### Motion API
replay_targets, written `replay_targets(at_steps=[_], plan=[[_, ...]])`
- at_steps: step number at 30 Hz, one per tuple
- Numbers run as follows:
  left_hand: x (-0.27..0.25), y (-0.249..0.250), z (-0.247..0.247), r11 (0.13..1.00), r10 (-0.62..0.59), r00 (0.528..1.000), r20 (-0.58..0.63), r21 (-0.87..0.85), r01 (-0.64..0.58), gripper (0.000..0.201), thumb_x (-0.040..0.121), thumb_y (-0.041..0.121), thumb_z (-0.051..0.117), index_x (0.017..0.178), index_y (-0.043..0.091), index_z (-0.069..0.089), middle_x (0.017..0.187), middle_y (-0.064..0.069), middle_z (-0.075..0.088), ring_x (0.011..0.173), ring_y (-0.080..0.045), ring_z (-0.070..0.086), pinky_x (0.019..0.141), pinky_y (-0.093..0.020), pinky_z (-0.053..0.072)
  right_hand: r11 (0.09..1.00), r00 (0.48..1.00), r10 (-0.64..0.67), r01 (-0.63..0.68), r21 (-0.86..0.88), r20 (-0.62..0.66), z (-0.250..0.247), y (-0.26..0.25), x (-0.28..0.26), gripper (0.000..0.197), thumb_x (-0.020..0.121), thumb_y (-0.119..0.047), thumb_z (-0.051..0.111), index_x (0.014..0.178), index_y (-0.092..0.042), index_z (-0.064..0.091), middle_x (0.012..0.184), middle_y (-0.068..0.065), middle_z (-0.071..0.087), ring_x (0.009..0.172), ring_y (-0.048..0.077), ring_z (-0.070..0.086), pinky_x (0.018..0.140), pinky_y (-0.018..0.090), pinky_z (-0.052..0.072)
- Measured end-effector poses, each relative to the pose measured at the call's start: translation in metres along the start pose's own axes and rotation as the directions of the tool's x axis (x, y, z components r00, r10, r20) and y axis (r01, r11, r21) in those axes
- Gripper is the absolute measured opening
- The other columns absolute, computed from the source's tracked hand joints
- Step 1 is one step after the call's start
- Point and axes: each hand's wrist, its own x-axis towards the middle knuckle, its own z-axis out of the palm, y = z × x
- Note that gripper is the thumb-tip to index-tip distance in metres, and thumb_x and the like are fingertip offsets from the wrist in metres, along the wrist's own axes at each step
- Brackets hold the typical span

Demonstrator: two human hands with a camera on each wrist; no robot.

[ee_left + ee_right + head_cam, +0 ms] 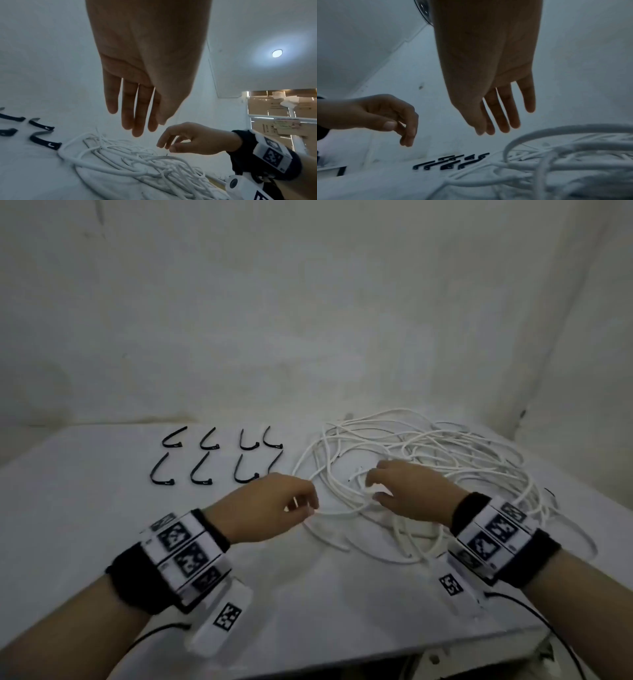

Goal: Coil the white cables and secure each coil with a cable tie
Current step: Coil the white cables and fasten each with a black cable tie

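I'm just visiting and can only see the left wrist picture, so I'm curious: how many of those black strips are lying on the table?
Observer: The head view shows eight black cable ties in two rows of four; the left hand partly hides one.
Visitor: Is that hand holding anything?
Observer: The right wrist view shows it from the side, with its fingers loosely curled and nothing pinched.
Visitor: How far does the white heap reach?
Observer: In the head view the white cables sprawl uncoiled over the right side of the table, out past the right hand.
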Motion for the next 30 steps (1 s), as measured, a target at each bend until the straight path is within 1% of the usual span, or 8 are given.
replay_targets(at_steps=[5,8,12,16,18,21,25,30], plan=[[0.057,-0.003,0.021,1.0,-0.023,0.997,0.071,-0.011,0.024,0.019,0.095,0.033,0.051,0.11,0.026,0.06,0.103,0.007,0.065,0.091,-0.007,0.059,0.078,-0.024,0.048,0.996,0.976,0.081,-0.088,0.022,0.203,0.006,0.023,0.018,0.021,0.094,-0.026,0.055,0.11,-0.015,0.062,0.093,-0.002,0.056,0.084,0.013,0.049,0.068,0.024,0.038],[0.08,0.001,0.034,0.998,0.021,0.999,0.047,-0.057,-0.018,0.029,0.096,0.034,0.05,0.122,0.023,0.054,0.119,0.005,0.059,0.104,-0.008,0.055,0.087,-0.024,0.044,0.993,0.996,0.032,-0.04,0.109,0.078,0.001,0.027,0.019,0.011,0.095,-0.02,0.054,0.092,-0.015,0.063,0.07,-0.01,0.047,0.071,0.013,0.048,0.058,0.023,0.034],[0.097,0.007,0.046,0.984,0.073,0.996,-0.049,-0.157,-0.08,0.036,0.099,0.03,0.045,0.134,0.019,0.044,0.131,0.005,0.049,0.118,-0.009,0.046,0.096,-0.021,0.035,0.983,0.999,0.003,0.005,0.185,-0.041,-0.009,0.034,0.013,0.013,0.096,-0.021,0.054,0.091,-0.014,0.063,0.073,-0.004,0.056,0.063,0.009,0.048,0.058,0.024,0.037],[0.115,-0.001,0.048,0.972,0.12,0.988,-0.098,-0.189,-0.137,0.021,0.1,0.024,0.042,0.116,0.017,0.054,0.111,0.003,0.054,0.101,-0.01,0.05,0.088,-0.028,0.04,0.961,0.992,-0.045,0.075,0.267,-0.116,-0.024,0.041,0.005,0.016,0.095,-0.023,0.054,0.089,-0.014,0.065,0.068,-0.003,0.059,0.064,0.011,0.053,0.062,0.029,0.042],[0.123,-0.003,0.047,0.953,0.112,0.991,-0.074,-0.275,-0.128,0.019,0.101,0.024,0.039,0.106,0.015,0.055,0.1,0.004,0.056,0.089,-0.01,0.052,0.08,-0.033,0.043,0.949,0.979,-0.036,0.096,0.3,-0.201,-0.036,0.045,0.002,0.013,0.094,-0.021,0.057,0.086,-0.016,0.066,0.061,-0.009,0.054,0.062,0.005,0.052,0.057,0.019,0.037],[0.133,-0.005,0.044,0.904,0.113,0.987,-0.114,-0.4,-0.15,0.02,0.102,0.022,0.035,0.103,0.012,0.053,0.102,0.001,0.059,0.095,-0.021,0.056,0.085,-0.041,0.045,0.927,0.946,0.029,0.096,0.363,-0.323,-0.054,0.054,-0.004,0.012,0.091,-0.018,0.061,0.081,-0.019,0.068,0.052,-0.012,0.05,0.057,0.0,0.049,0.055,0.013,0.034],[0.148,-0.002,0.039,0.862,0.097,0.982,-0.162,-0.48,-0.164,0.017,0.099,0.031,0.034,0.09,0.036,0.047,0.103,-0.003,0.063,0.1,-0.032,0.058,0.09,-0.052,0.045,0.903,0.903,0.109,0.085,0.421,-0.416,-0.072,0.065,-0.008,0.016,0.09,-0.025,0.062,0.076,-0.02,0.068,0.054,-0.015,0.051,0.05,0.005,0.044,0.049,0.015,0.03],[0.163,0.008,0.033,0.765,0.103,0.964,-0.243,-0.6,-0.234,0.021,0.102,0.012,0.035,0.087,0.016,0.049,0.089,0.001,0.063,0.088,-0.01,0.062,0.079,-0.019,0.047,0.9,0.782,0.206,0.085,0.428,-0.589,-0.082,0.08,-0.006,0.018,0.089,-0.025,0.064,0.075,-0.016,0.069,0.044,-0.005,0.038,0.043,0.007,0.036,0.045,0.015,0.024]])
